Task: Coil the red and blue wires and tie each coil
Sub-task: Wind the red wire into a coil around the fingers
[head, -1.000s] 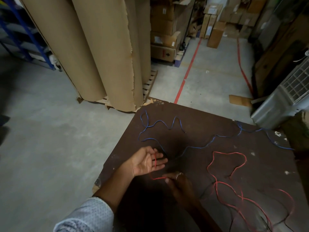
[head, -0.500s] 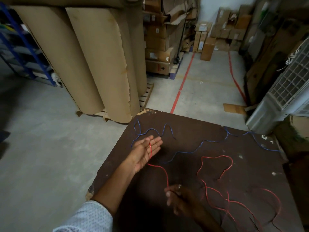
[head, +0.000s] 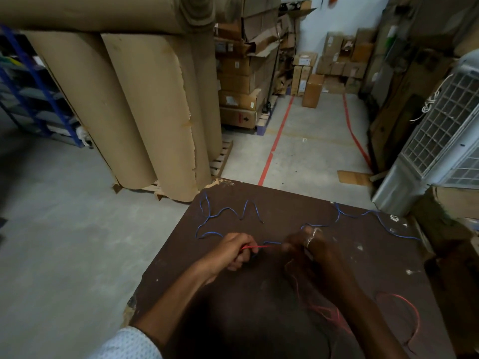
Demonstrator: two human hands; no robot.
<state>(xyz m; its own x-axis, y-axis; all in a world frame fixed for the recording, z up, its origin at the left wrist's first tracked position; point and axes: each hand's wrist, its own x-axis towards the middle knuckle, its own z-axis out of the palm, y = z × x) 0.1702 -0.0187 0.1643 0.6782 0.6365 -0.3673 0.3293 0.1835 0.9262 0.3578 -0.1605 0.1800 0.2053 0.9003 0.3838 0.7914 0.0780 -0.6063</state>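
A thin red wire (head: 261, 246) runs taut between my two hands over the dark brown table (head: 259, 320). My left hand (head: 234, 251) is closed on its end. My right hand (head: 309, 246), wearing a ring, pinches the same wire a short way to the right. The rest of the red wire trails under my right forearm and loops loosely at the table's near right. A blue wire (head: 228, 210) lies uncoiled in wavy bends along the far side of the table, from the far left corner to the right edge.
Tall brown cardboard rolls (head: 155, 112) stand on a pallet just beyond the table's far left corner. Stacked cartons (head: 241, 73) fill the back. A white grilled appliance (head: 440, 141) stands at the right. Blue shelving (head: 31, 81) is at the far left on the concrete floor.
My left hand has closed from an open palm onto the red wire. My right hand rose from the table's near edge and drew the wire taut. The view tilted up.
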